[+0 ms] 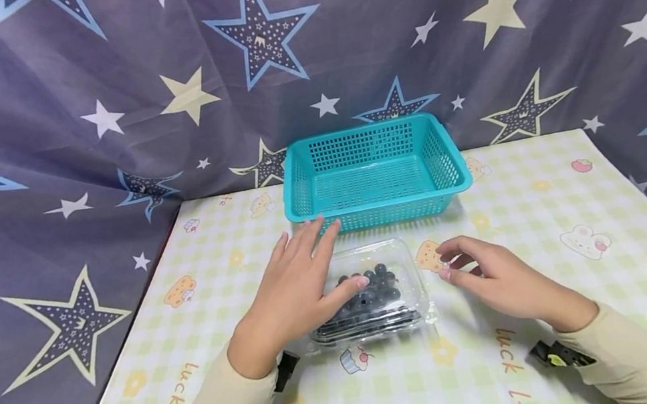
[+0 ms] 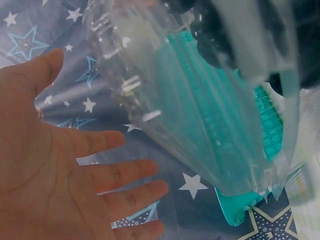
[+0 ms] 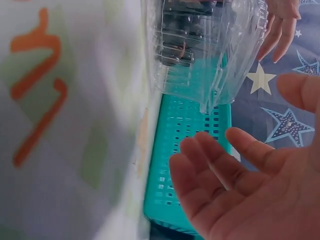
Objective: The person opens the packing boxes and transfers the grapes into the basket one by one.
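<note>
A clear plastic clamshell box (image 1: 412,270) lies on the table with dark round grapes (image 1: 376,293) inside, its lid down over them. My left hand (image 1: 295,293) is spread above the box's left side, thumb over the lid. The left wrist view shows its palm and straight fingers (image 2: 127,172) apart from the see-through wall. To the right of the box is my right hand (image 1: 499,278), fingers loosely bent. Nothing lies between those fingers (image 3: 220,160) in the right wrist view, and a gap separates them from the box.
A turquoise plastic basket (image 1: 379,212) with perforated walls stands behind the box, near the table's back edge. A checked, printed cloth (image 1: 536,203) covers the table. Dark curtain fabric (image 1: 117,52) with stars hangs behind and along the left side.
</note>
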`<state>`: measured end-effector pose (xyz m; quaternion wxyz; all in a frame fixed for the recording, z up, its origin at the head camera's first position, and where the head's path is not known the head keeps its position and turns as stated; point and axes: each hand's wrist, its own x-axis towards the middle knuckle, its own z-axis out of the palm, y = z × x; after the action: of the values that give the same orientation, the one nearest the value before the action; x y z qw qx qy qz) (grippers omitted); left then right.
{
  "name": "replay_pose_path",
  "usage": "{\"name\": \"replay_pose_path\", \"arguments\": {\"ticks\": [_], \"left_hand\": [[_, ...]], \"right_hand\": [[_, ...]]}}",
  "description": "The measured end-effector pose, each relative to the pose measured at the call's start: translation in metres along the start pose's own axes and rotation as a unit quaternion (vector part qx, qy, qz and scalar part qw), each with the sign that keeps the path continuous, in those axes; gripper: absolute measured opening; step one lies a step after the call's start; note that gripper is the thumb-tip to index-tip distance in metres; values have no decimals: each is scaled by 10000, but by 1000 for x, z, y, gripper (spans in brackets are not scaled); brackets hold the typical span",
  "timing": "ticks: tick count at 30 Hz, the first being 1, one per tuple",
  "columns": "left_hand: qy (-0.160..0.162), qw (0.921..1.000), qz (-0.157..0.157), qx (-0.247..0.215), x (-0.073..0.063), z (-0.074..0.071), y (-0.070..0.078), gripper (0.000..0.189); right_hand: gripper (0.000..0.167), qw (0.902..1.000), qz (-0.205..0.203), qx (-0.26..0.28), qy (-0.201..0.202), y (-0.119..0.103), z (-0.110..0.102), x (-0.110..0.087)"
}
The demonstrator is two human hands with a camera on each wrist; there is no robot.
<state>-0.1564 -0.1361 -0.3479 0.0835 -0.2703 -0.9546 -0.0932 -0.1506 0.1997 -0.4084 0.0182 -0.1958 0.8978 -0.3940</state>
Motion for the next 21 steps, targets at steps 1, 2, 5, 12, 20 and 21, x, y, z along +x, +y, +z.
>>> {"name": "replay_pose_path", "arguments": {"ticks": [1, 2, 5, 12, 20, 21], "left_hand": [[31, 10000, 30, 10, 0, 0, 0, 93], [62, 10000, 67, 37, -1, 0, 1, 93], [152, 9996, 232, 85, -2, 0, 3, 93], [274, 9984, 410, 269, -3, -5, 6, 91], [436, 9948, 766, 516, -6, -3, 11, 84], [404, 9947, 777, 539, -6, -2, 12, 83]], "right_hand": [[28, 10000, 17, 80, -15, 1, 1, 0], [27, 9999, 32, 164, -30, 2, 3, 0], [25, 9991, 89, 405, -55, 4, 7, 0], [26, 9942, 372, 955, -324, 6, 14, -1], [28, 9776, 671, 1810, -838, 7, 19, 1], [28, 9754, 688, 1894, -896, 7, 19, 1]]}}
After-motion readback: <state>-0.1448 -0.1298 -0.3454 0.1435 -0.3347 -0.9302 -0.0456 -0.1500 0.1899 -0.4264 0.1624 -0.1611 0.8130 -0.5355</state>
